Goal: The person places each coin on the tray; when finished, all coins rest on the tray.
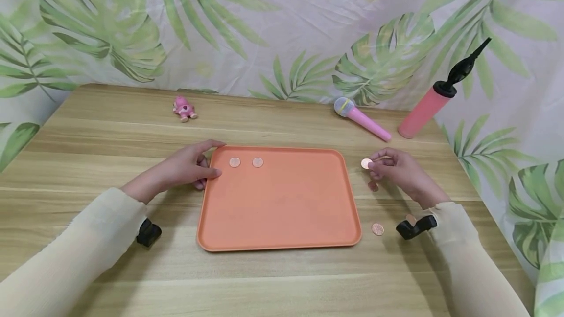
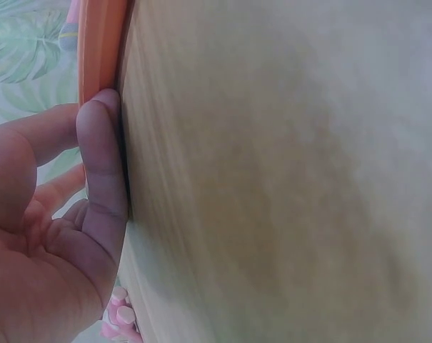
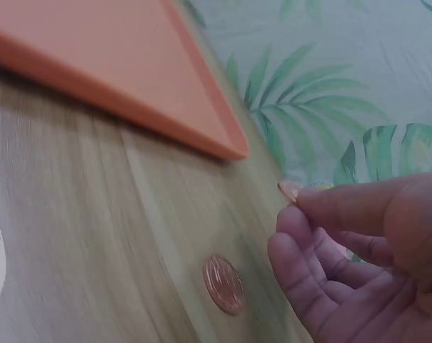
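Note:
My right hand [image 1: 403, 172] pinches a copper coin [image 1: 365, 163] between thumb and fingertips, just right of the orange tray [image 1: 282, 209]. Below that hand another coin [image 3: 223, 284] lies on the wooden table. At the tray's upper left corner, my left hand [image 1: 189, 164] grips the rim, thumb over the edge and index finger along the corner. The left wrist view has its fingertips [image 2: 101, 136] against the tray's side. Inside the tray, near its far edge, a coin [image 1: 235, 162] and a second coin [image 1: 257, 162] lie side by side.
Right of the tray's near corner lies a coin [image 1: 377, 229], with another coin [image 1: 411, 219] partly behind the black wrist camera [image 1: 414, 227]. Along the back are a pink toy figure [image 1: 184, 108], a toy microphone [image 1: 363, 119] and an upright pink hand pump [image 1: 425, 111].

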A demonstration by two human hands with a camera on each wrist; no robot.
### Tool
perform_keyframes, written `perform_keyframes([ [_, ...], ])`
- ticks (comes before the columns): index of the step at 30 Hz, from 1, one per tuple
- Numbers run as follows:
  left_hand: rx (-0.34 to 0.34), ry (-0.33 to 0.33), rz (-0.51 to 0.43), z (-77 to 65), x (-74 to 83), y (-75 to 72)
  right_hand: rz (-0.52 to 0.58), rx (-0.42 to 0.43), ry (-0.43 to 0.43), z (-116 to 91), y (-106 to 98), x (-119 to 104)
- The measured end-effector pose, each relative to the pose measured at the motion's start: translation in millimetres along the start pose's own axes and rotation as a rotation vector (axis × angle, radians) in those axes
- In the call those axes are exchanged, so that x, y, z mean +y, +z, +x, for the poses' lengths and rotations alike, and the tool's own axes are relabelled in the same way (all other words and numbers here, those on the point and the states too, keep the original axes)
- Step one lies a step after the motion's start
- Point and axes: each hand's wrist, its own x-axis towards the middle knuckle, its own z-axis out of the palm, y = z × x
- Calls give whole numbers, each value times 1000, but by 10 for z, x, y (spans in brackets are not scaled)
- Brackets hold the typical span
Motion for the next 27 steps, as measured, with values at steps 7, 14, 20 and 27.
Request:
perform_keyframes([
  [7,-1,-1,9,-2,2,-4,246,-110,35,68,132,-22],
  [14,-1,-12,-1,-13,-13,8,173,-115,1,193,419,-191],
  [20,0,0,-7,-9,-31,8,147,-168,-32,327,704,-352],
  [27,-1,0,-13,0,-26,10,74,-190,-56,475,1028,-515],
])
